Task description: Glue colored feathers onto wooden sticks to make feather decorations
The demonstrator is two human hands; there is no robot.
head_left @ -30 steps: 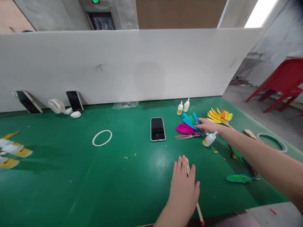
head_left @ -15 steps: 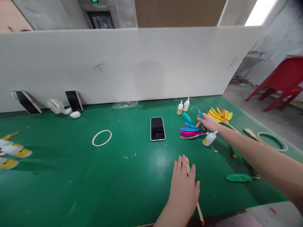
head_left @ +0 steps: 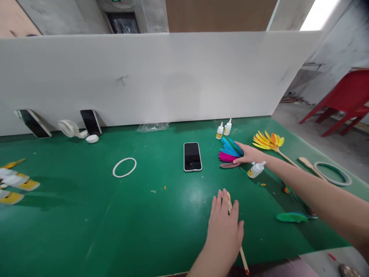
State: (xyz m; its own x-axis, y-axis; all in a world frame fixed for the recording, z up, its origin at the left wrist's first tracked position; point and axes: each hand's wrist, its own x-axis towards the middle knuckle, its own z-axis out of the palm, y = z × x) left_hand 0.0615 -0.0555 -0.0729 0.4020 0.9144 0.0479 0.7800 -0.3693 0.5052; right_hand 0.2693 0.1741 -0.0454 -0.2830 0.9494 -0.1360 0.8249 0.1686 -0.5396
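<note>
My left hand (head_left: pixel 223 229) lies flat near the front edge of the green table, fingers stretched out over a thin wooden stick (head_left: pixel 244 261). The stick's pale far end shows past the fingers; its middle is hidden. Farther off to the right, my right hand (head_left: pixel 250 154) is closed round the near ends of a bundle of blue and magenta feathers (head_left: pixel 229 153), its thumb on the near side. The quills are hidden under the hand. A white glue bottle (head_left: pixel 256 170) with a yellow label stands tilted beside my right wrist. Two smaller glue bottles (head_left: pixel 219 131) stand behind the feathers.
A phone (head_left: pixel 192 157) lies mid-table, with a white ring (head_left: pixel 124 167) to its left. Yellow feathers on a stick (head_left: pixel 268 141), another ring (head_left: pixel 333 173) and a green feather (head_left: pixel 292 217) lie at right. A white panel (head_left: pixel 144 80) borders the back.
The blue feather that stood up in my right hand now lies with the bundle. That hand has come down and closed over the feathers' near ends. My left hand stays put.
</note>
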